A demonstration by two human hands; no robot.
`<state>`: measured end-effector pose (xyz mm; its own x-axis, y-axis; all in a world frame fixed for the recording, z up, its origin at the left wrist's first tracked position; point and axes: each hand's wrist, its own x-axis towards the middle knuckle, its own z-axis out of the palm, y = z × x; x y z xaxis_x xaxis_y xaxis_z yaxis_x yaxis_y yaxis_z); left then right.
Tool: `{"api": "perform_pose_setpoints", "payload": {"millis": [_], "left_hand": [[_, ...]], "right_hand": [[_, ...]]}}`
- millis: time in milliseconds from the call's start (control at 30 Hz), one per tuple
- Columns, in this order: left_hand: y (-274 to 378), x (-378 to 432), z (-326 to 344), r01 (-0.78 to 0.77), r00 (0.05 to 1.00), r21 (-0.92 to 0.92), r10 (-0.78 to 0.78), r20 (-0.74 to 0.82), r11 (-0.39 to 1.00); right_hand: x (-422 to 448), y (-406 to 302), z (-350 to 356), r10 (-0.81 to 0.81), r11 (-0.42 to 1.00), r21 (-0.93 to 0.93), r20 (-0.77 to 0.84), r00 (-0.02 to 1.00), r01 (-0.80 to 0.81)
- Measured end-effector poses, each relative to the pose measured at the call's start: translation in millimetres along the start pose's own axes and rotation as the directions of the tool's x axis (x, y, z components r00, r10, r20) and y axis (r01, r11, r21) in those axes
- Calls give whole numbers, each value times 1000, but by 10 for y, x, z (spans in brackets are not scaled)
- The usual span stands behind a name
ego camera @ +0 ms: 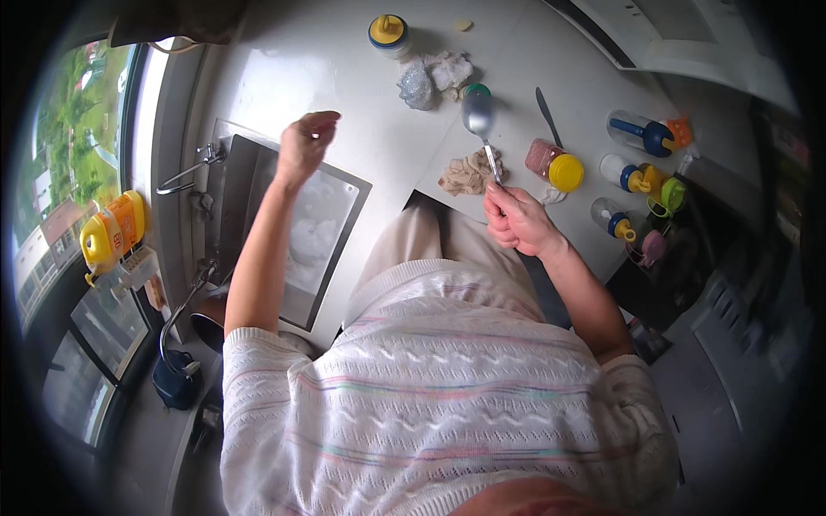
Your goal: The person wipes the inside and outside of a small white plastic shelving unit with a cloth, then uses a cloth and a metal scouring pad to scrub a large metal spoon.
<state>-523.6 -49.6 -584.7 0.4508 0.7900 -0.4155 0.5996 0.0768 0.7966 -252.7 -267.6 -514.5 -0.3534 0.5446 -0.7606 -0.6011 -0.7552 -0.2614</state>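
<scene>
My right hand (pixel 524 220) grips the handle of a large metal spoon (pixel 479 117). Its bowl points away from me over the counter, partly covering a green-lidded container (pixel 476 89). Beneath the spoon's handle lies a crumpled brown-beige cloth (pixel 466 173). To the right of it, a clear jar with a yellow lid (pixel 565 171) holds something pinkish. Over the sink's far edge is my left hand (pixel 307 147), loosely curled, a small gap between thumb and fingers and nothing visible in it. The steel sink (pixel 332 258) below that arm contains whitish, foamy-looking contents.
A black-looking knife (pixel 547 113) lies beyond the jar. Crumpled plastic (pixel 416 85) and a yellow-lidded container (pixel 388 35) stand farther back. Several capped bottles (pixel 610 218) line the right side. By the window are a faucet (pixel 187 180) and a yellow jug (pixel 113 231).
</scene>
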Motion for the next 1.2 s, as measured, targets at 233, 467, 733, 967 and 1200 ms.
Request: {"api": "perform_pose_setpoints", "payload": {"millis": [233, 467, 733, 967, 1200], "left_hand": [[-25, -31, 1255, -139, 983, 336, 88, 162, 931], [-310, -194, 1597, 53, 998, 521, -60, -4, 852], [-604, -416, 1745, 74, 994, 723, 9, -110, 687], [-490, -406, 1763, 127, 991, 748, -116, -68, 651], [-403, -411, 1671, 83, 990, 782, -142, 7, 618]], "right_hand": [[24, 350, -408, 124, 990, -47, -110, 986, -129], [-78, 510, -741, 130, 984, -97, -160, 979, -147], [-148, 732, -893, 141, 973, -164, -128, 982, -161], [-56, 815, -816, 101, 957, -265, -89, 991, -122], [135, 914, -796, 51, 943, -323, -84, 995, -75]]}}
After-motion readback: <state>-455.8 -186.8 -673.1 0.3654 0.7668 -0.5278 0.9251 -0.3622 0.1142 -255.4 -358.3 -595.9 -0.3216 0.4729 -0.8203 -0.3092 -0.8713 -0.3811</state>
